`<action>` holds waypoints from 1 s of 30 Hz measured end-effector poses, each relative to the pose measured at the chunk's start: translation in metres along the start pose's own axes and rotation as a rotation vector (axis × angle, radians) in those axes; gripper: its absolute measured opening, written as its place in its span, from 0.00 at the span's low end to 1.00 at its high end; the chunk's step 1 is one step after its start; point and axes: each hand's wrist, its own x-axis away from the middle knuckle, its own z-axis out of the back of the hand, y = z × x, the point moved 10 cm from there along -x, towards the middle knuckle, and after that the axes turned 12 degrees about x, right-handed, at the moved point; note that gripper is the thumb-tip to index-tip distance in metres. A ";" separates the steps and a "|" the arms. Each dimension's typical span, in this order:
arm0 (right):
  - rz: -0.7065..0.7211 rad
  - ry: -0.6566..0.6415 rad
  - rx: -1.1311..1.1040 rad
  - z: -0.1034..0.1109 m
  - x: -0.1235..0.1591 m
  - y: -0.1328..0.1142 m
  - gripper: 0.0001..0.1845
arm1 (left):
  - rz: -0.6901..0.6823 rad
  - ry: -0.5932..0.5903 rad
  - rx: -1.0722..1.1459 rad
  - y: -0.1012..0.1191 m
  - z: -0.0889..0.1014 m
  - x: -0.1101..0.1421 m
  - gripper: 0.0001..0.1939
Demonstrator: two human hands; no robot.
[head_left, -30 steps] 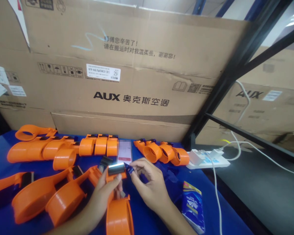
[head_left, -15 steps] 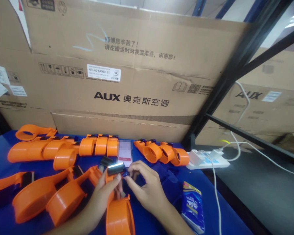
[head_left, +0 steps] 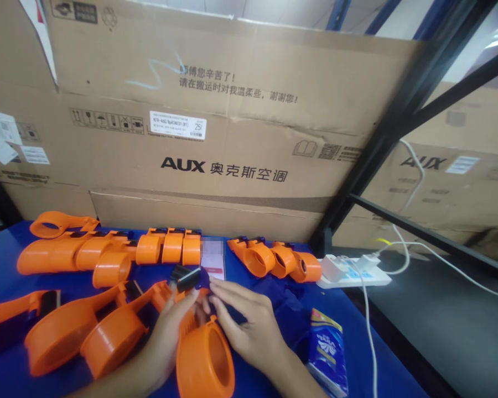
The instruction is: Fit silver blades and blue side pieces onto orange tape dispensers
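Observation:
My left hand (head_left: 168, 334) is closed around an orange tape dispenser (head_left: 205, 359), thumb near its metal cutter blade (head_left: 188, 279). The dispenser's round hub tilts toward me. My right hand (head_left: 243, 323) lies against the dispenser's head, fingers together, pressing a small blue piece (head_left: 204, 281) at the blade. Both hands meet over the blue table cover (head_left: 257, 381).
Several more orange dispensers lie in rows at the left (head_left: 62, 331) and along the back (head_left: 166, 249), (head_left: 274, 257). A phone (head_left: 213, 260) lies behind my hands. A blue tissue pack (head_left: 326, 354) is at the right, beside a white power strip (head_left: 352, 271) with cables. Large cardboard boxes (head_left: 216, 138) stand behind.
The dispenser has been turned so its hub faces me. My right hand moved left and pressed the blue piece onto the blade end, its fingers flattening from a pinch.

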 end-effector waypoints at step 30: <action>-0.434 -0.460 -0.693 -0.037 0.009 0.022 0.25 | 0.149 -0.367 -0.154 -0.017 -0.029 0.019 0.57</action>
